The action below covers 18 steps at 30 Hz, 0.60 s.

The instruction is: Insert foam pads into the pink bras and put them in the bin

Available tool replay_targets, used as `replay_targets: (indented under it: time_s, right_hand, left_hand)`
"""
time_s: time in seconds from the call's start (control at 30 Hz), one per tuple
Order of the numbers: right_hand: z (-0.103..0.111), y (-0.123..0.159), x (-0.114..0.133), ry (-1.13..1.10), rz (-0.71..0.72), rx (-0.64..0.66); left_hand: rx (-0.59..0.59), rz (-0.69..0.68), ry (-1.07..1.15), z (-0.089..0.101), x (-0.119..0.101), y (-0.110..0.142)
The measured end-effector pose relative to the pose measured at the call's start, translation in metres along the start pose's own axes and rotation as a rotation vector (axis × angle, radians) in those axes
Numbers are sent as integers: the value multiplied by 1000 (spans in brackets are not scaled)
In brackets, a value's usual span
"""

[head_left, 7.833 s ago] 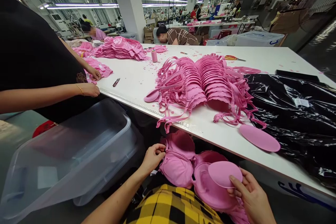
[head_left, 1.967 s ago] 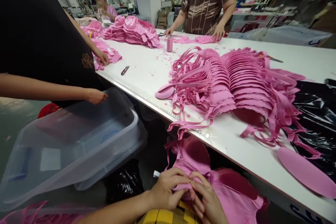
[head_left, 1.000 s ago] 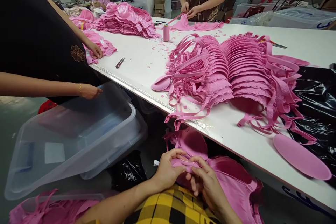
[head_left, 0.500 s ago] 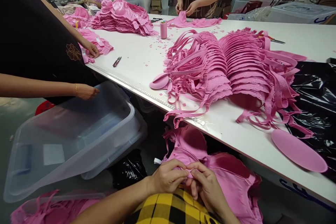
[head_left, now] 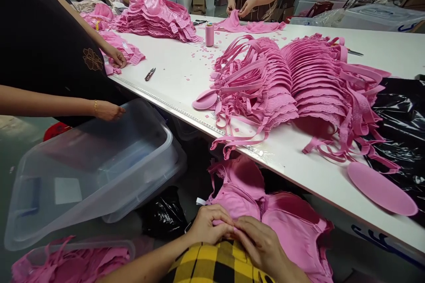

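A pink bra (head_left: 288, 216) lies across my lap, its cups spread below the table edge and a small white tag at its left. My left hand (head_left: 211, 225) is closed in a pinch on the near edge of this bra. Beside it, fingertips almost touching, my right hand (head_left: 260, 241) is closed on the same edge. The fingers hide the exact bit of fabric between them.
On the white table (head_left: 175, 84) stand stacked pink bras (head_left: 312, 84), a thread spool (head_left: 209, 35), thread snips (head_left: 150, 74) and a loose pink cup pad (head_left: 381, 188). A clear plastic bin (head_left: 99, 185) stands at left, near a co-worker's hand (head_left: 109, 111). Another person handles pink fabric across the table.
My right hand has turned over, its back now facing up and fingers curled over the fabric edge. The bra stays in my lap; the view has shifted slightly.
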State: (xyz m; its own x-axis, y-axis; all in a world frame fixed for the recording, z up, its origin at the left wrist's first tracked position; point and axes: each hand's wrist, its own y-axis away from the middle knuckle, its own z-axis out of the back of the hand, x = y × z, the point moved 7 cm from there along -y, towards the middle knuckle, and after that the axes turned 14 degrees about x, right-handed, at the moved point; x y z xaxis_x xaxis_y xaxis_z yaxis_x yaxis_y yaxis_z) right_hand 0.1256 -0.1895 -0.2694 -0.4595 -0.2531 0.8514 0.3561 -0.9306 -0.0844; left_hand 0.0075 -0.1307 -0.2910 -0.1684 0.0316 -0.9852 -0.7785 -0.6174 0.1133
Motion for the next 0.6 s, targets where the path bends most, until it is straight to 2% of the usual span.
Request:
replay_targets:
  time_s: [0.1, 0.27, 0.37, 0.43, 0.5, 0.6]
  right_hand:
    - [7, -4, 3, 6, 13, -61]
    - [13, -16, 5, 0, 4, -88]
    - [20, -24, 14, 40, 51, -135]
    - [27, -30, 17, 39, 63, -145]
    - [35, -37, 11, -8, 16, -116]
    - [51, -49, -19, -61, -135, -97]
  left_hand:
    - [73, -111, -112, 0, -11, -3]
    - [37, -259, -303, 5, -30, -6]
    - [16, -360, -346, 10, -46, -8]
    - [-13, -363, -299, 19, -52, -14]
    - [-48, -304, -222, 30, -51, -22]
    - [-150, -194, -129, 52, -39, -39]
